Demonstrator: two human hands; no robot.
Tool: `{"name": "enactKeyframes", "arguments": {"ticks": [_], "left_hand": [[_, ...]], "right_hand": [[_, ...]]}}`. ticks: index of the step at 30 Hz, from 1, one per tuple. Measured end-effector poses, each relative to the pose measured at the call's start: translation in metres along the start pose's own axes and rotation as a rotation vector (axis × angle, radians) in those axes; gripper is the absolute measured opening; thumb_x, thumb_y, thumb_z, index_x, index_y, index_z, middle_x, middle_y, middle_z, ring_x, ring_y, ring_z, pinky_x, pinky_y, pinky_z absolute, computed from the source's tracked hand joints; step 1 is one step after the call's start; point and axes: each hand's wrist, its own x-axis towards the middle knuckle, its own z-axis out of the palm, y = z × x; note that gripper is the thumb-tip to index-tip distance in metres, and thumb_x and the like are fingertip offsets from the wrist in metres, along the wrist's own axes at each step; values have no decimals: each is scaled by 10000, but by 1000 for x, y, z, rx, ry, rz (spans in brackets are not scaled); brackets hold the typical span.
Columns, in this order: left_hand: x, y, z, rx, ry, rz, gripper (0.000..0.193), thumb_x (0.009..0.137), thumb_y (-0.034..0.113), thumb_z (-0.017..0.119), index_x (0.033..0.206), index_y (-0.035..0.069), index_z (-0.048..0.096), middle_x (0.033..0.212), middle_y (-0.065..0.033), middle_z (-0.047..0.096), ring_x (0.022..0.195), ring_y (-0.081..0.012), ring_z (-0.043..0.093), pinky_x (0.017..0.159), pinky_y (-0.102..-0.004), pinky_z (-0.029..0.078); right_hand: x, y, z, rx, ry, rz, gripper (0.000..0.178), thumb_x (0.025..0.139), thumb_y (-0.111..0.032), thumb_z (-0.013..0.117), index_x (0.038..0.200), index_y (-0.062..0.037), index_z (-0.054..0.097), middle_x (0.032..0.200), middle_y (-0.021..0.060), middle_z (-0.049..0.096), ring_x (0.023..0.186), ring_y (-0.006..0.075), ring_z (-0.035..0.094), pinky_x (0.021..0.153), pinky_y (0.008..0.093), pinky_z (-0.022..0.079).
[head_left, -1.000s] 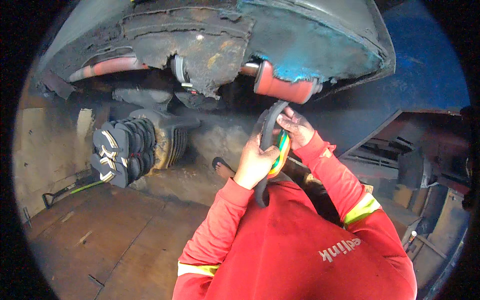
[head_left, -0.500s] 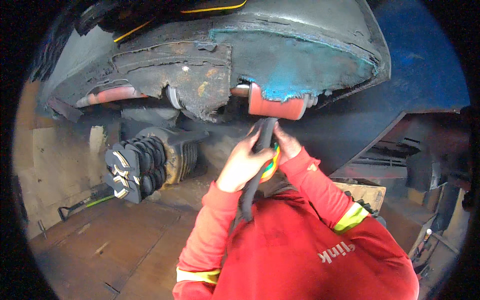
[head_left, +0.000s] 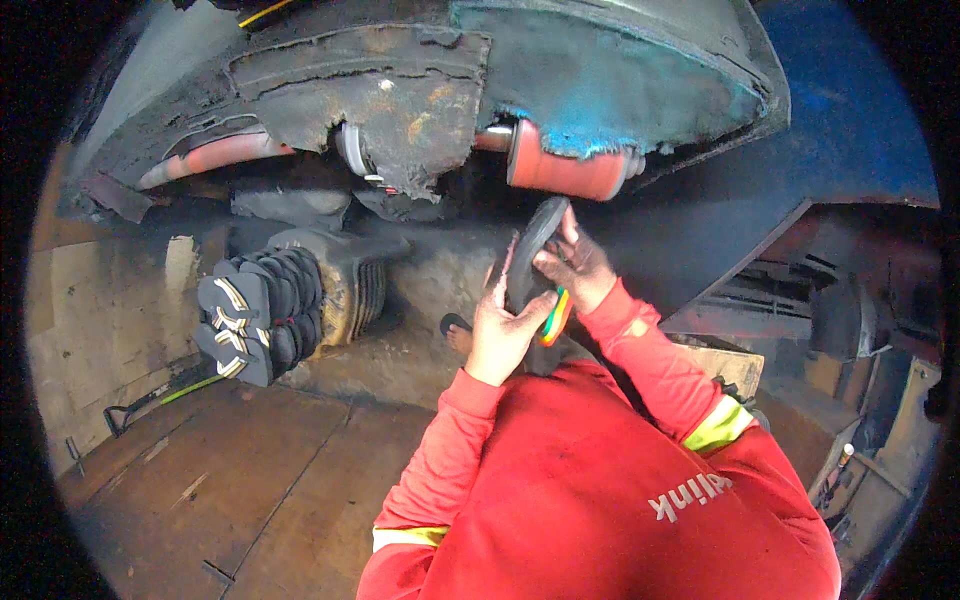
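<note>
A black flip-flop [head_left: 537,235] with a red, yellow and green strap [head_left: 556,317] is held between my two hands, tilted with its far end up. My left hand [head_left: 503,328] grips its left side, the thumb lying across the sole near the strap. On its right side, the fingers of my right hand [head_left: 583,268] are closed round the edge; their tips look darkened. Just beyond the flip-flop is a red sanding drum [head_left: 565,172] under a ragged dark hood [head_left: 620,90]. The flip-flop and the drum appear apart.
Several black flip-flops with striped straps [head_left: 235,325] stand in rows at the left, by a dark ribbed machine part [head_left: 370,290]. Another red roller [head_left: 225,155] sits at far left. A foot [head_left: 459,338] shows on the floor. An open cardboard box [head_left: 725,362] lies right.
The flip-flop has turned from nearly edge-on to show more of its broad face. My hands have shifted their grip round it. The whole view has moved slightly, bringing a foot into sight.
</note>
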Motion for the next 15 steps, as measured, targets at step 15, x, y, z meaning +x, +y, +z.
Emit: {"name": "enactKeyframes", "arguments": {"ticks": [15], "left_hand": [[66, 24, 37, 477, 150, -130, 372, 791, 27, 578, 1149, -21, 670, 963, -63, 701, 864, -121, 614, 793, -297, 500]], "right_hand": [[33, -7, -34, 602, -206, 275, 228, 1017, -185, 558, 1212, -67, 574, 1125, 36, 629, 1079, 177, 598, 977, 361, 473]]}}
